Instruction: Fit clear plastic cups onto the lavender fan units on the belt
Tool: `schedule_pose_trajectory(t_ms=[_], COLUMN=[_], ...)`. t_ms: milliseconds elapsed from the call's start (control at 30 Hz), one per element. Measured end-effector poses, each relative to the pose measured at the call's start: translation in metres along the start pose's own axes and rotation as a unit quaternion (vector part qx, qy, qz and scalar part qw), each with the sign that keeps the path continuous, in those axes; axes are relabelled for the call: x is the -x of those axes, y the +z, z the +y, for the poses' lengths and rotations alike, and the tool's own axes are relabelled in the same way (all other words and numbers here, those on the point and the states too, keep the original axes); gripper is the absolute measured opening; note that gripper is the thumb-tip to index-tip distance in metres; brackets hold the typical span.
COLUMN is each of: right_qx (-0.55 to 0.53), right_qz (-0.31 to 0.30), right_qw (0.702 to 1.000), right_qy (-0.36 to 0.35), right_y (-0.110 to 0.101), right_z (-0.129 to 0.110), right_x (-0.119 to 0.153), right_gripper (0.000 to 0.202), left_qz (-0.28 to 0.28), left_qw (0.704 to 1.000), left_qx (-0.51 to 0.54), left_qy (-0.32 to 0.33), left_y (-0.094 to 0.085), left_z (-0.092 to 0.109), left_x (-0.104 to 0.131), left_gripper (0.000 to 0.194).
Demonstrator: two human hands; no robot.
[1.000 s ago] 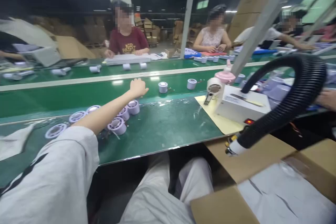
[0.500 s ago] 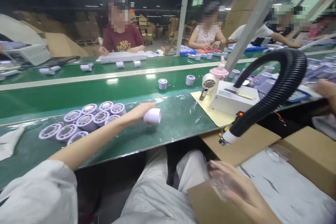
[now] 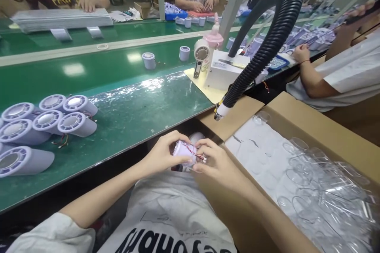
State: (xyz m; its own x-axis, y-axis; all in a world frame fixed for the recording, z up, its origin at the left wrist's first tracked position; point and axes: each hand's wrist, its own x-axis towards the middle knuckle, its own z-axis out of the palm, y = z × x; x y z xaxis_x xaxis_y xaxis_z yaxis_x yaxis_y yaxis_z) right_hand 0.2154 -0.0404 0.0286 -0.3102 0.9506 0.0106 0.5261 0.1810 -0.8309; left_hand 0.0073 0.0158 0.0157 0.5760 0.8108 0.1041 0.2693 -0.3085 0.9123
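My left hand point(image 3: 164, 152) is closed around a lavender cylindrical fan housing point(image 3: 184, 151), held tilted just above my lap. Thin red and dark wires point(image 3: 203, 158) with a small white connector lie along its side. At the housing's other end, my right hand point(image 3: 215, 162) is closed with fingertips and thumb around a clear plastic cup, whose edges are hard to make out against the housing. Several similar lavender housings point(image 3: 78, 124) stand grouped on the green bench point(image 3: 127, 126) to the left, some with wires trailing out.
A cardboard box point(image 3: 323, 126) at my right holds several clear plastic cups point(image 3: 326, 182). A black flexible hose point(image 3: 267, 43) arches from a white machine point(image 3: 222, 73) over the bench edge. Two housings sit on the green conveyor point(image 3: 113, 63). Co-workers sit opposite and at the right.
My left hand has brought the lavender housing from the bench to my lap. My right hand has come up from beside the box with the clear cup to meet it. The view has shifted.
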Motion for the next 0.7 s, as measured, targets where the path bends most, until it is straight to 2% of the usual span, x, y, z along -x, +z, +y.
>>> schedule_pose_trajectory(t_ms=[100,200,267,367,400,433,500,533,633,700], right_qx=[-0.095,-0.136,-0.174,-0.236,-0.232,-0.209,-0.13,-0.092,-0.051,-0.065], right_qz=[0.066,0.11,0.121,0.101,0.079,0.058,0.026,0.021,0.024,0.018], right_qw=[0.993,0.984,0.975,0.965,0.969,0.976,0.99,0.993,0.993,0.994], right_qy=[0.029,0.045,0.059,0.044,0.024,-0.002,-0.055,-0.076,-0.102,-0.087], right_y=[0.001,0.0,-0.001,-0.003,-0.003,-0.003,-0.002,-0.001,0.0,0.0], right_z=[-0.002,0.0,0.005,0.011,0.013,0.014,0.015,0.015,0.016,0.016], right_x=[0.001,-0.001,-0.001,0.003,0.004,0.007,0.012,0.014,0.021,0.024], right_gripper=[0.023,0.021,0.021,0.018,0.008,0.011,0.042,0.05,0.044,0.041], left_qz=[0.019,-0.013,-0.057,-0.093,-0.088,-0.081,-0.075,-0.08,-0.099,-0.103], left_qw=[0.999,0.997,0.997,0.991,0.987,0.982,0.969,0.964,0.962,0.967], left_qx=[-0.003,-0.027,-0.004,0.092,0.126,0.158,0.208,0.223,0.218,0.207], left_qy=[0.038,0.066,0.054,-0.014,-0.042,-0.068,-0.109,-0.124,-0.131,-0.109], left_y=[0.007,0.008,0.007,0.006,0.006,0.006,0.007,0.007,0.005,0.004], left_z=[-0.011,-0.016,-0.015,-0.008,-0.006,-0.004,-0.002,-0.002,-0.001,0.0], left_x=[0.001,0.001,0.002,0.005,0.007,0.009,0.012,0.014,0.015,0.015], left_gripper=[0.063,0.069,0.073,0.071,0.069,0.067,0.065,0.065,0.065,0.069])
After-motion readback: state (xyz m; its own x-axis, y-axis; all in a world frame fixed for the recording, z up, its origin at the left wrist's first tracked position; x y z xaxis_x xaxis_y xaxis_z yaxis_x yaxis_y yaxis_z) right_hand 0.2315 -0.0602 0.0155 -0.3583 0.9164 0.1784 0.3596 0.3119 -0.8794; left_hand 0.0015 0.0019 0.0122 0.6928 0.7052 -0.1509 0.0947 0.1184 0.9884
